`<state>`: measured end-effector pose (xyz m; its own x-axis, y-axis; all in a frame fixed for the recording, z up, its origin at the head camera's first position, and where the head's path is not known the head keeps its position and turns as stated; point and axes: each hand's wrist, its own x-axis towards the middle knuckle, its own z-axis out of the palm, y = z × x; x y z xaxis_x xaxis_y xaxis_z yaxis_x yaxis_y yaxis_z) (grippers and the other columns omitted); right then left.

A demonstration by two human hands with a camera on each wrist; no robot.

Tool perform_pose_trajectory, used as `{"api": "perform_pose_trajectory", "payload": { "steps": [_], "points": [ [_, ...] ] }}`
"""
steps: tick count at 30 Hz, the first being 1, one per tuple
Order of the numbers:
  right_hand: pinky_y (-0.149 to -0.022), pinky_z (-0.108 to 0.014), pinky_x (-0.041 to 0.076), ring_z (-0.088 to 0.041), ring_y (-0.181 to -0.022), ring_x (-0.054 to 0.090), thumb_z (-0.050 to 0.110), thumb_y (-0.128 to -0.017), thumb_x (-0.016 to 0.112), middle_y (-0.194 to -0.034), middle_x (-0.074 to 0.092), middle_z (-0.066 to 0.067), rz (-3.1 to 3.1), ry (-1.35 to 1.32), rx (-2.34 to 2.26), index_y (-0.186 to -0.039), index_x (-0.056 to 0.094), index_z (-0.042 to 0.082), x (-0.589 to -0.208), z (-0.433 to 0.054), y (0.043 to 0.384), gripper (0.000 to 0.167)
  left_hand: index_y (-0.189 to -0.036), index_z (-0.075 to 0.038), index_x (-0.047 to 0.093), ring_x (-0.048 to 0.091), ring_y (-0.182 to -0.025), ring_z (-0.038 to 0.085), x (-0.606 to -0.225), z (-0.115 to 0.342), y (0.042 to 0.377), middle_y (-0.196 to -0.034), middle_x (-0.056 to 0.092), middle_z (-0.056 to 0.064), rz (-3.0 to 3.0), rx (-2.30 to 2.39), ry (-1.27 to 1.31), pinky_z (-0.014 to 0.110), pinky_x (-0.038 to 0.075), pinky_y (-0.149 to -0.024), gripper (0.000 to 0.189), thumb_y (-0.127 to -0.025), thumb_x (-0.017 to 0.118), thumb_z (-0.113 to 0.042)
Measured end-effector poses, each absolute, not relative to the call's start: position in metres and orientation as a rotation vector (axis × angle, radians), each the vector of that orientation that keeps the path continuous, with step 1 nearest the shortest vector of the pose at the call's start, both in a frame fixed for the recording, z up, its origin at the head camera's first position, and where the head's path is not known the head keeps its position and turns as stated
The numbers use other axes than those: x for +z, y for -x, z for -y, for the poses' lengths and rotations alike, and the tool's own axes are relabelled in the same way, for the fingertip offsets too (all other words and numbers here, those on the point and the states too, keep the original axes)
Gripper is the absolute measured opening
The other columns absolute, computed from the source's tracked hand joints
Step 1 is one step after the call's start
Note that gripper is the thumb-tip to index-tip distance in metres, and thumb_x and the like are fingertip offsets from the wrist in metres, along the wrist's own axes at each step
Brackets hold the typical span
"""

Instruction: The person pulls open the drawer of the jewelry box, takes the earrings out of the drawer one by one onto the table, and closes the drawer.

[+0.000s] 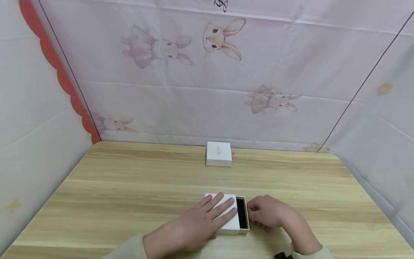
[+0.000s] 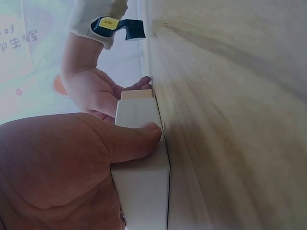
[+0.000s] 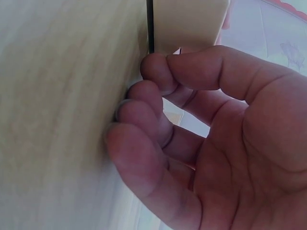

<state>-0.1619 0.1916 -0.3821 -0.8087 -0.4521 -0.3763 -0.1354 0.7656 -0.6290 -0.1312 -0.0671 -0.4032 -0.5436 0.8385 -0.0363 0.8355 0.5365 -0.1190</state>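
Observation:
A white sliding box with a white outer sleeve (image 1: 230, 226) lies on the table. Its tan-edged inner drawer (image 1: 244, 231) sticks out to the right and shows a black inside. My left hand (image 1: 202, 223) holds the sleeve, fingers spread across the top. In the left wrist view, its thumb (image 2: 139, 141) presses along the near side. At the drawer's right end, my right hand (image 1: 268, 212) has its fingers curled. The right wrist view shows thumb and index finger (image 3: 196, 69) together, against the drawer's end; whatever they pinch is hidden.
A second closed white box (image 1: 219, 154) with small print stands farther back, with a small brownish tab at its right side. The wooden table (image 1: 129, 180) meets a rabbit-printed cloth wall (image 1: 181, 108) behind and cloth walls at both sides.

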Motion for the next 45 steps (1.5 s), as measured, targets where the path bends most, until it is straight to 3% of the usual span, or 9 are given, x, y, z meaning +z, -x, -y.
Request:
{"api": "perform_pose_trajectory", "payload": {
  "steps": [45],
  "points": [
    [-0.047, -0.034, 0.051, -0.016, -0.052, 0.055, 0.009, -0.09, 0.057, -0.062, 0.059, -0.002, -2.444, 0.424, -0.813, -0.07, 0.058, 0.01, -0.3849, -0.1977, 0.1625, 0.021, -0.162, -0.021, 0.015, 0.015, -0.153, 0.031, -0.4016, 0.0666, 0.1281, -0.169, 0.01, 0.003, 2.71, 0.182, 1.474, 0.046, 0.026, -0.121, 0.068, -0.104, 0.05, -0.032]
  ]
}}
